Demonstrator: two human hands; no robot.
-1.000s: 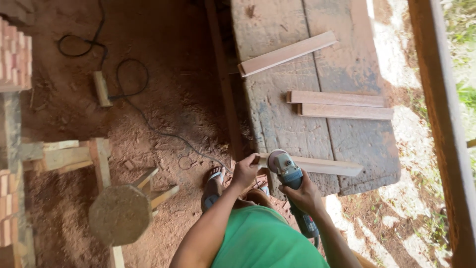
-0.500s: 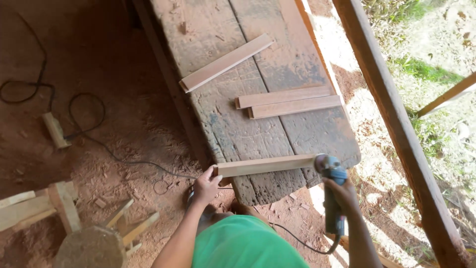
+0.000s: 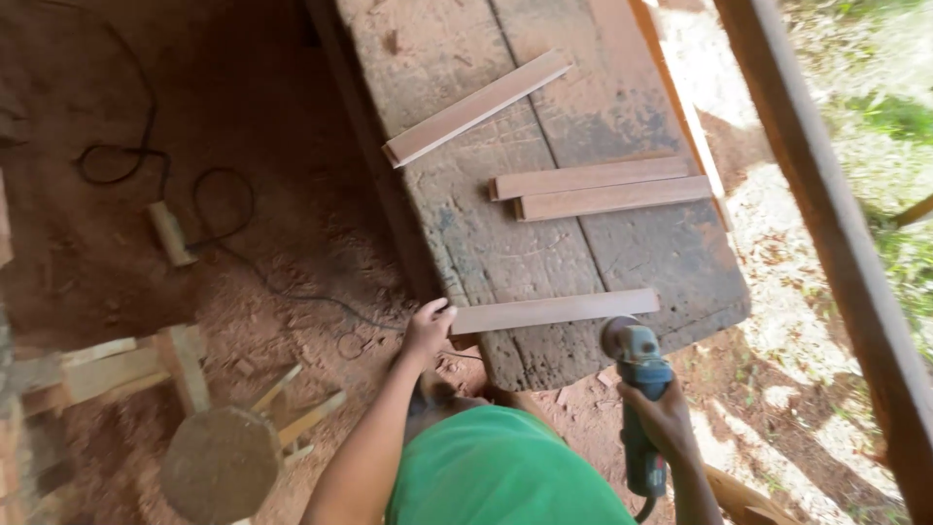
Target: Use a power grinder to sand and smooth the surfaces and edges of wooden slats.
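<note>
A long, flat reddish-brown wooden slat [image 3: 554,312] is lying across the near end of a worn grey plank workbench [image 3: 505,243], its left end reaching the bench edge. The left hand [image 3: 429,331] is gripping that end, fingers curled over it. The right hand [image 3: 661,418] is wrapping fully around the handle of a blue-bodied angle grinder [image 3: 637,389], whose disc end is sitting just beside the slat's right end. Three similar wooden slats [image 3: 593,190] are resting farther up the bench. A black cable [image 3: 194,209] is trailing over the red dirt floor [image 3: 272,292] near a round wooden stool [image 3: 219,465].
</note>
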